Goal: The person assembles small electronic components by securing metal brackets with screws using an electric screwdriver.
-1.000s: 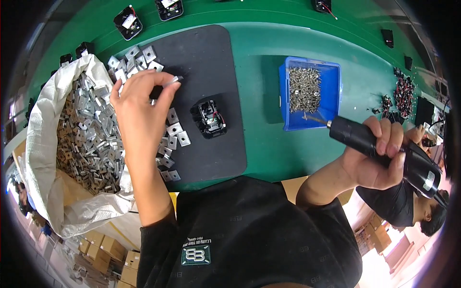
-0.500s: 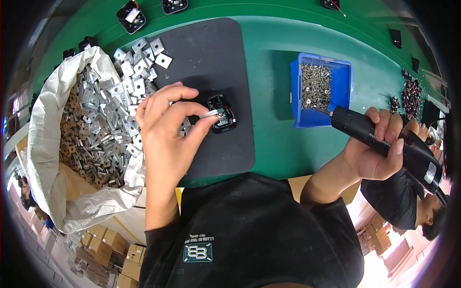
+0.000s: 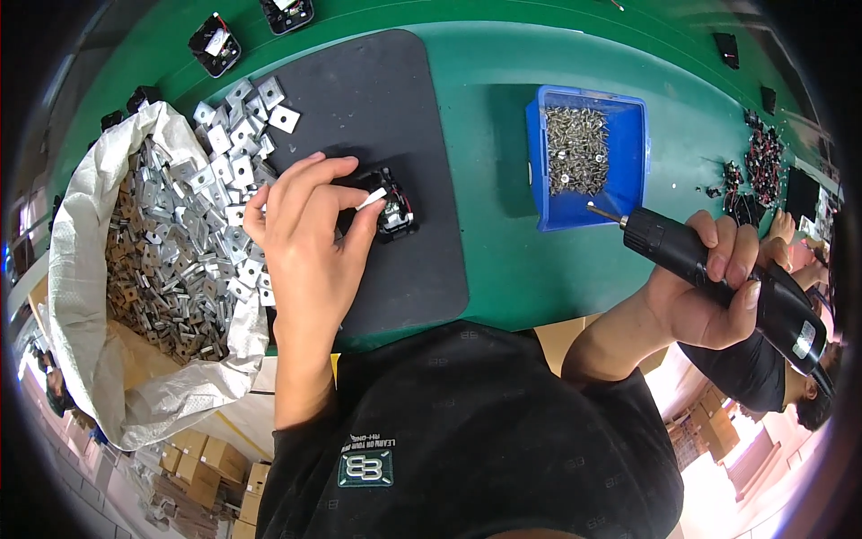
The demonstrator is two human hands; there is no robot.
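Observation:
Between the thumb and index finger of my left hand (image 3: 305, 234) is a small metal plate (image 3: 372, 198), pinched and seen nearly edge-on. It hangs right beside a small open black housing (image 3: 399, 217), part of which my fingers hide. The housing lies on a dark mat (image 3: 382, 90). My right hand (image 3: 705, 292) is wrapped round a black electric screwdriver (image 3: 669, 239), whose bit points left. At the bit's tip sits a small silver piece that looks like a screw (image 3: 592, 207), just past the near side of a blue bin (image 3: 628, 135) of loose screws (image 3: 576, 151).
A white woven sack (image 3: 76, 305) full of square metal plates (image 3: 184, 256) with holes stands at the left; some spill onto the mat. More black housings (image 3: 215, 45) sit at the far left. Beyond my right hand are small wired parts (image 3: 763, 166) and another person's hand (image 3: 783, 227).
The whole view has shifted slightly. My left hand has tilted the plate, so its bright edge shows. The screwdriver tip has moved a little away from the screws in the bin.

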